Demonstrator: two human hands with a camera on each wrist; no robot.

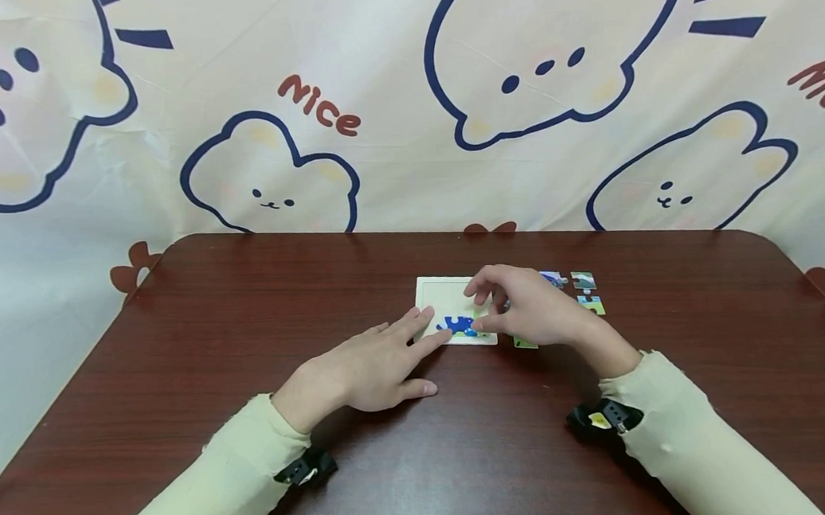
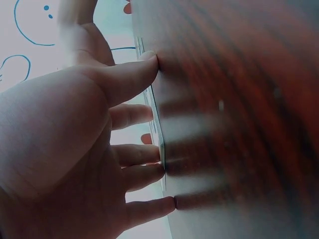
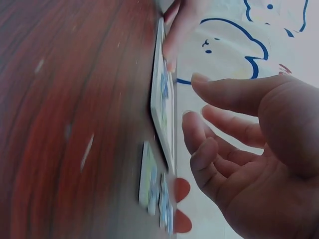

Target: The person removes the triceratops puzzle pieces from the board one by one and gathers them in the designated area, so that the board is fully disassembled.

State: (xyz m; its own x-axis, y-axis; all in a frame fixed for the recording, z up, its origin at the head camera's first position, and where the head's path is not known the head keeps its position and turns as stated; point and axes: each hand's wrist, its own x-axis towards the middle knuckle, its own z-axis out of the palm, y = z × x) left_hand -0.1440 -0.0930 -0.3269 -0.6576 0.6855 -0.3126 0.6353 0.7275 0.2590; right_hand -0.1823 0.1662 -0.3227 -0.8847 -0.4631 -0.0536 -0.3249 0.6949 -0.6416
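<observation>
A white-framed jigsaw board lies flat on the table, with blue pieces set along its front part. My left hand rests with straight fingers on the board's left front corner; in the left wrist view the thumb is spread from the other fingers. Over the board's right side hovers my right hand, fingers loosely bent. Between its thumb and fingers I see nothing held, and the right wrist view shows a gap between this hand and the board. It hides part of the board.
Several loose jigsaw pieces lie right of the board, among them a blue one, a landscape one and a green one partly under the right hand. The brown table meets a printed cloth behind.
</observation>
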